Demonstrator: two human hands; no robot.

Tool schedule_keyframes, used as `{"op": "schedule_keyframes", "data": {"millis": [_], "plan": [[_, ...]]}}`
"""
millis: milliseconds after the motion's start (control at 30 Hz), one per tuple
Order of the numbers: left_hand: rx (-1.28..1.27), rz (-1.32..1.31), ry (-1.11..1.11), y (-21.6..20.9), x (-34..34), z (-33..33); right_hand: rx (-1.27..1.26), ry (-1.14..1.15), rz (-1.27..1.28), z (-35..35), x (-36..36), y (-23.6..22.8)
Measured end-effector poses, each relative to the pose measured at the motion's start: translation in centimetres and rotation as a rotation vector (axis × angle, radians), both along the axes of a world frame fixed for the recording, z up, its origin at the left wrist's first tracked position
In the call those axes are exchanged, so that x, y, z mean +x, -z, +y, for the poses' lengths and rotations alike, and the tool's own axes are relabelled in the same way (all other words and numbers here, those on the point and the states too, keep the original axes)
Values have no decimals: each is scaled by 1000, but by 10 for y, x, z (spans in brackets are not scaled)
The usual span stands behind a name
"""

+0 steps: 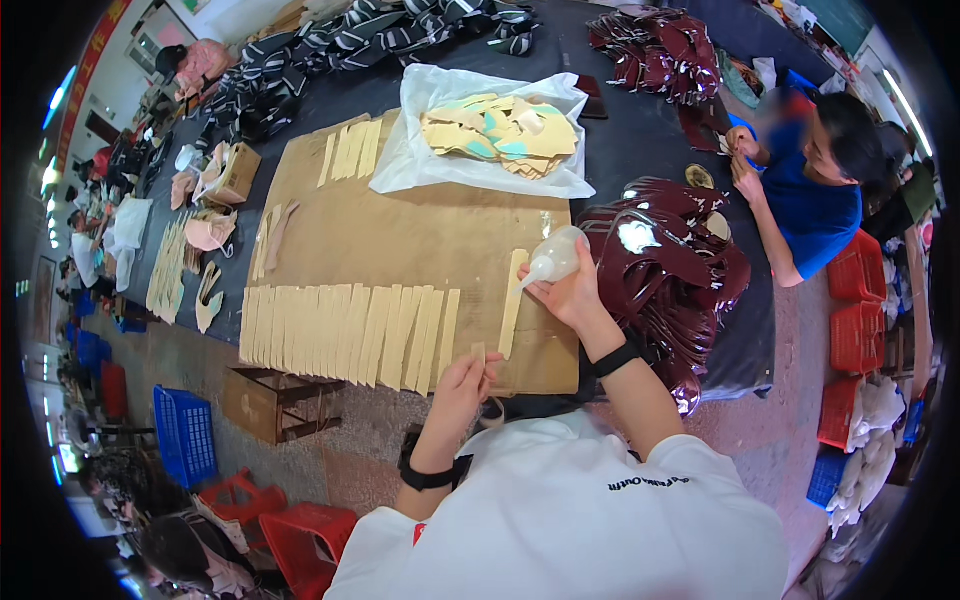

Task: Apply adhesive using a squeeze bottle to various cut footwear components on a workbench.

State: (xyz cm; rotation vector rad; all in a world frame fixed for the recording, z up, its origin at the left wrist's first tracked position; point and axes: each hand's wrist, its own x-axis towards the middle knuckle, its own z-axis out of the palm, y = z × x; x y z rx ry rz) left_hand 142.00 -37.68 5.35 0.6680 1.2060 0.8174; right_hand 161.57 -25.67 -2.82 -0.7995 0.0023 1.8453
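Observation:
My right hand (570, 292) is closed around a translucent squeeze bottle (558, 255). The bottle is tilted, and its nozzle points down at the upper part of a single pale yellow strip (513, 310). Near the front edge of the cardboard sheet (400, 235), my left hand (465, 382) pinches a short tan strip (479, 354), whose lower part is hidden by the fingers. To the left of both hands, a row of several pale yellow strips (345, 330) lies side by side on the cardboard.
A white plastic bag (390, 170) bearing cream and teal cut pieces sits at the back. Glossy maroon pieces (665, 250) are heaped at the right. Beyond them a co-worker in blue (820, 200) handles a piece. Black-and-white straps (370, 40) pile up along the far side.

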Motion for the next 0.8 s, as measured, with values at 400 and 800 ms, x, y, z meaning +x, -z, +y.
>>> {"op": "schedule_keyframes", "data": {"millis": [400, 800], "plan": [[44, 133, -128, -27, -9, -6, 359, 233, -369, -28, -5, -68], [64, 102, -77, -36, -4, -10, 427, 296, -412, -38, -5, -82]]}}
